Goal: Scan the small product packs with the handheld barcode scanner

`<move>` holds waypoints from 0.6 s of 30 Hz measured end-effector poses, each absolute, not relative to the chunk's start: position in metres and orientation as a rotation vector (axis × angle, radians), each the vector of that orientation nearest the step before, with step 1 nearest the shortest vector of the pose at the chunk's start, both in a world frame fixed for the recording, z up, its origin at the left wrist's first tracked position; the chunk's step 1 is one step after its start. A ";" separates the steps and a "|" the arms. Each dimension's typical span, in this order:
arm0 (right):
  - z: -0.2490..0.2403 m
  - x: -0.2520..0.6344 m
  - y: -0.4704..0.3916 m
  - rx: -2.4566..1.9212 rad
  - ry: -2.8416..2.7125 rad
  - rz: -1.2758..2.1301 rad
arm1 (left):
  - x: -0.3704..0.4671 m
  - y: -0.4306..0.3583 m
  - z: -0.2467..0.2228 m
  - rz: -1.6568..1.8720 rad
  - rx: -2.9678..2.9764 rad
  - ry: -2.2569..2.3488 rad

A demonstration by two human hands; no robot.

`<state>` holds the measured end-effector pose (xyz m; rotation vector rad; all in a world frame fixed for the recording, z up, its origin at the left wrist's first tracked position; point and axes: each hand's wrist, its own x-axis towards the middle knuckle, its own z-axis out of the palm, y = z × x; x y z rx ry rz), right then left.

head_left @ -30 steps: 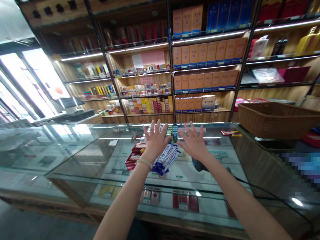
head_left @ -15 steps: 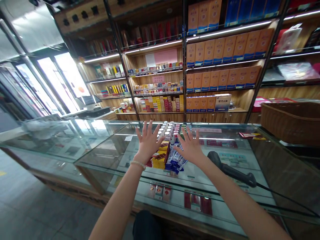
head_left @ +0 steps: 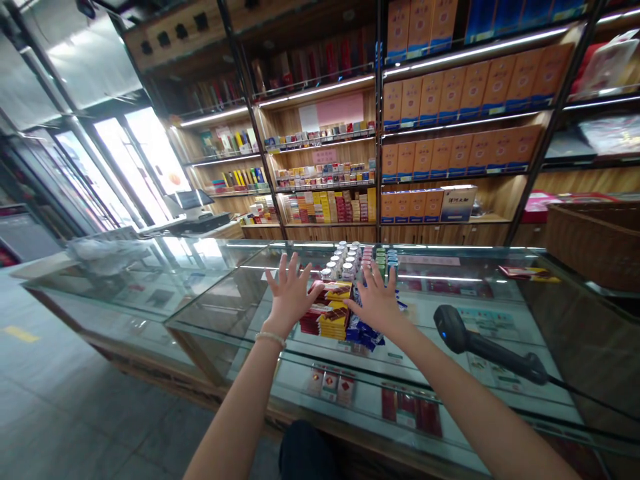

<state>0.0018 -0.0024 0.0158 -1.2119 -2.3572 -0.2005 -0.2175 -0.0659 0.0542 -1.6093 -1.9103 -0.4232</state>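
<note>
windows point(head_left: 150, 153) overexposed; shelf strip lights point(head_left: 475, 51) bright; glass counter point(head_left: 225, 303) reflecting glare; edges stretched, soft

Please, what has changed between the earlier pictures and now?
The left hand and right hand moved left over the counter: the first now mostly left of the packs, the second over the sachets. The view turned left. Nothing was grasped or released. Packs, sachets and scanner stayed in place.

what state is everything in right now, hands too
left hand: open, fingers spread, holding nothing
right hand: open, fingers spread, holding nothing
red-and-yellow packs: stacked
blue packets: loosely heaped, partly hidden by the right hand
bottles: upright, white caps on
scanner: lying down, cable attached, small blue light on
shelf lights: lit
basket: partly out of frame, contents not visible
</note>
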 end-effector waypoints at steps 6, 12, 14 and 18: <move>0.012 -0.008 -0.009 -1.251 -2.366 -0.136 | -0.227 -0.068 0.043 -0.391 -1.629 -1.950; 0.012 -0.014 -0.011 -1.260 -2.373 -0.101 | -0.228 -0.069 0.045 -0.347 -1.693 -1.959; 0.011 -0.016 -0.011 -1.262 -2.367 -0.100 | -0.227 -0.069 0.045 -0.326 -1.699 -1.966; 0.009 -0.019 -0.012 -1.268 -2.346 -0.091 | -0.225 -0.069 0.045 -0.321 -1.704 -1.968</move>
